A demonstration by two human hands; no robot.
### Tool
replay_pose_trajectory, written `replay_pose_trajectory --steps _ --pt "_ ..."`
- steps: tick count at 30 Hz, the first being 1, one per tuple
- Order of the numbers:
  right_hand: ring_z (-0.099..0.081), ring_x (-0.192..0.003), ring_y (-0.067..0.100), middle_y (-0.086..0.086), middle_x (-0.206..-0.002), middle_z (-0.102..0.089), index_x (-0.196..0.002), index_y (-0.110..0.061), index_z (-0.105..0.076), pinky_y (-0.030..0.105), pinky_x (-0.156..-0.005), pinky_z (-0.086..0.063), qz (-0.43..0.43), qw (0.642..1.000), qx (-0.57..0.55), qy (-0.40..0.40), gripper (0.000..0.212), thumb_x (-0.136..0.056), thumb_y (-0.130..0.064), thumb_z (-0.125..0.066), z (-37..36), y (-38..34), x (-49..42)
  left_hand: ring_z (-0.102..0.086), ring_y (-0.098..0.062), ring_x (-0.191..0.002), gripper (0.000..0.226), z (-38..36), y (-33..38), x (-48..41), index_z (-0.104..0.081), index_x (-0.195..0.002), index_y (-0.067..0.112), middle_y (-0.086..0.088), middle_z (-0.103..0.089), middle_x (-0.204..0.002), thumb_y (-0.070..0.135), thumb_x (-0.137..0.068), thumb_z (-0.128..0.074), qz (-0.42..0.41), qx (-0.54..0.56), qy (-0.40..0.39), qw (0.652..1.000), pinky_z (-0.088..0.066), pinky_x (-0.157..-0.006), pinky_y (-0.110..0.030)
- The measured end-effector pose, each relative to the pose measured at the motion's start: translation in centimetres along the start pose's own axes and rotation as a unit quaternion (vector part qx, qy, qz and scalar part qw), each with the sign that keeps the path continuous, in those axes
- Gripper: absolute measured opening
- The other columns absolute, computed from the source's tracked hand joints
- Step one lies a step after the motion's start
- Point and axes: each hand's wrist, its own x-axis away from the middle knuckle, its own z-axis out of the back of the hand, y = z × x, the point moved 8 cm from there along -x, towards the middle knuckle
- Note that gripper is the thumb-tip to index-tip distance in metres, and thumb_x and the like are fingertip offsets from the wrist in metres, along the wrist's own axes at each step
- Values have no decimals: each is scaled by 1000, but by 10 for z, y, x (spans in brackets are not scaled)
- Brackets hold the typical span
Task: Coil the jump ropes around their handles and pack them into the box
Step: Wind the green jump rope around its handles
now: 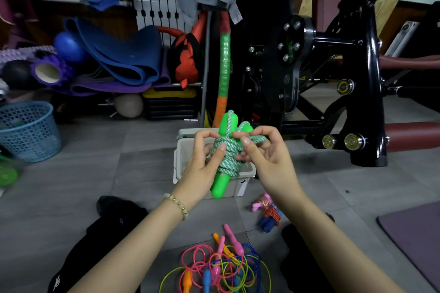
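A jump rope with bright green handles (220,187) and a green-and-white braided cord (228,158) wound round them is held above the grey plastic box (240,185). My left hand (204,159) grips the coiled bundle from the left, thumb on the windings. My right hand (264,152) pinches a loop of the cord near the handle tops. On the floor lie a wound red-and-white rope with blue and pink handles (269,213) and a loose tangle of pink, yellow, blue and orange ropes (219,266).
A blue mesh basket (29,131) stands at the left. Rolled mats, balls and a foam roller (47,71) are piled behind it. A black exercise machine (333,74) fills the right. A purple mat (419,240) lies at the lower right, with dark clothing (114,219) on the floor at the lower left.
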Motion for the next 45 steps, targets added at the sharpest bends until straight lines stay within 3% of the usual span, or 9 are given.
replay_pose_trajectory --steps 4,10,17,24,28,33,38,40,45 --pt "-62 -68 7 9 -99 -70 -90 -9 -60 18 -61 -52 3 1000 20 18 10 -88 0 -58 5 9 0 -59 -10 -74 19 -4 -7 -1 -50 -98 42 -1 -64 -90 24 -93 -53 11 18 -21 1000 -49 -67 -24" --pt "-62 -61 4 23 -114 -58 -110 -21 -60 16 -63 -52 -26 995 94 5 22 -94 -9 -52 8 32 -6 -62 -11 -73 19 -1 -28 -3 -55 -93 36 2 -66 -78 16 -92 -57 76 35 -10 996 -47 -63 -23" --pt "-56 -45 9 14 -70 -54 -90 -6 -46 19 -48 -49 -45 991 27 123 22 -83 0 -66 30 42 -3 -59 -6 -72 11 -14 -31 0 -55 -95 28 6 -64 -78 19 -91 -59 76 24 -40 996 -45 -60 -19" --pt "-56 -58 7 5 -82 -63 -91 -8 -67 19 -55 -49 30 974 216 61 7 -85 -12 -68 21 34 2 -59 -10 -100 14 -13 -33 0 -56 -95 32 3 -65 -105 20 -90 -60 46 -3 -17 999 -46 -78 -17" --pt "-48 -59 10 -5 -78 -56 -96 -9 -70 17 -56 -42 107 920 375 39 16 -82 -17 -72 15 29 7 -60 -6 -87 14 -11 -31 1 -55 -94 32 -1 -66 -99 18 -92 -57 52 3 -4 999 -44 -68 -13" --pt "-62 -52 14 9 -64 -65 -89 -19 -65 31 -57 -54 -60 957 283 -19 8 -83 -16 -70 24 46 2 -61 1 -77 13 -12 -27 7 -55 -95 24 3 -65 -91 12 -92 -57 44 -5 -48 998 -47 -63 -14" --pt "-47 -54 7 -7 -67 -57 -88 -18 -60 33 -51 -49 -39 960 272 -51 14 -84 -6 -68 23 40 4 -55 3 -94 16 -13 -24 4 -61 -92 29 12 -62 -97 13 -89 -62 32 -84 -83 992 -44 -77 -10" --pt "-45 -58 10 -10 -69 -58 -87 -22 -59 35 -54 -45 -27 967 250 -48 20 -83 -5 -68 25 36 6 -58 0 -92 15 -14 -26 4 -62 -91 30 9 -62 -97 15 -88 -64 61 -80 -88 991 -52 -66 -17" --pt "-48 -54 16 14 -73 -58 -89 -16 -46 27 -48 -47 -61 986 144 -62 28 -82 2 -66 23 37 5 -60 4 -85 15 -7 -15 3 -65 -82 29 10 -65 -90 16 -81 -71 -2 -100 -56 993 -46 -79 -13"
